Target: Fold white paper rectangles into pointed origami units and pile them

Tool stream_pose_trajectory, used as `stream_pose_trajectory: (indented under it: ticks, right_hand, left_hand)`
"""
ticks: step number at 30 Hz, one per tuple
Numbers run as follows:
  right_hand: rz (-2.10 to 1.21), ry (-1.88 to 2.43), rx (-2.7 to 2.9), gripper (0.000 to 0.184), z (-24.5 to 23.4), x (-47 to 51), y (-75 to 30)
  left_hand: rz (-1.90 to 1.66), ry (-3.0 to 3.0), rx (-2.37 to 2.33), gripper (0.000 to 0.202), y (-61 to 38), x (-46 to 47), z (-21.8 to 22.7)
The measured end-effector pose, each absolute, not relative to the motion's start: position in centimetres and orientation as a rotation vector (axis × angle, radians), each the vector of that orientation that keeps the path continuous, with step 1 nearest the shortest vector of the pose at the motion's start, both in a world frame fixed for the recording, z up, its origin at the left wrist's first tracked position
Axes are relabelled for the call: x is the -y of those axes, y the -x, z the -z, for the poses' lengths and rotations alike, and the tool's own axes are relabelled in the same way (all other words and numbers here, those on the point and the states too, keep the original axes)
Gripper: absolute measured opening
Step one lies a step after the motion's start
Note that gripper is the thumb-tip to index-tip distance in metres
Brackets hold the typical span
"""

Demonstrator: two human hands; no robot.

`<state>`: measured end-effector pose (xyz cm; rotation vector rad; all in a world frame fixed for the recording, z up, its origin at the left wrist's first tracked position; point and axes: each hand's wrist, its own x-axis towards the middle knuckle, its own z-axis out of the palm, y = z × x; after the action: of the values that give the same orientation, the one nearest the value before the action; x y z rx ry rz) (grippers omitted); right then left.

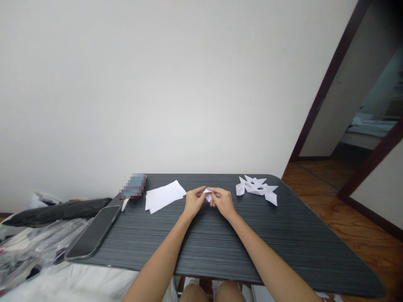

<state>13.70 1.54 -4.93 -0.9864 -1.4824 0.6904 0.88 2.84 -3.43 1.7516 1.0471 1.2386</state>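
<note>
Between my two hands, over the middle of the dark table (208, 247), is a small piece of folded white paper (208, 195). My left hand (195, 202) pinches its left side between thumb and fingers. On the other side my right hand (223, 202) grips it the same way, and both thumbs come close together at the paper. The fingers hide part of the folds. Left of my left hand lie a few flat white paper sheets (165, 196), overlapping. To the right of my right hand sit several folded white paper pieces (258, 187) with pointed tips.
A phone (93, 233) lies at the table's left edge. Behind it is a blurred-out object (134, 186) with a white item (125, 204) poking out beneath. Plastic-wrapped things (47, 235) are heaped left of the table. A white wall (201, 92) rises behind; a doorway stands at right.
</note>
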Motion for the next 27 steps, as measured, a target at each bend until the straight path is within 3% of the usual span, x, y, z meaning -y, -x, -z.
stream_pose_trajectory:
  ticks: [5, 10, 21, 27]
  right_hand:
    - [-0.770, 0.930, 1.485, 0.027, 4.6, -1.5, -14.1]
    - [-0.826, 0.891, 1.556, 0.028, 4.3, -1.5, -14.3]
    - [-0.494, 0.892, 1.834, 0.028, 3.7, -0.8, -14.7]
    - [-0.495, 0.909, 1.830, 0.028, 3.1, -0.4, -14.7]
  left_hand:
    - [-1.057, -1.422, -0.852, 0.035, -0.6, -2.8, 2.7]
    - [-1.080, -1.283, -0.804, 0.031, -0.2, -3.0, 2.7]
    - [-0.922, -1.119, -0.798, 0.035, 0.0, -3.4, 3.2]
    - [-0.962, -1.118, -0.798, 0.035, 0.5, -3.5, 3.4]
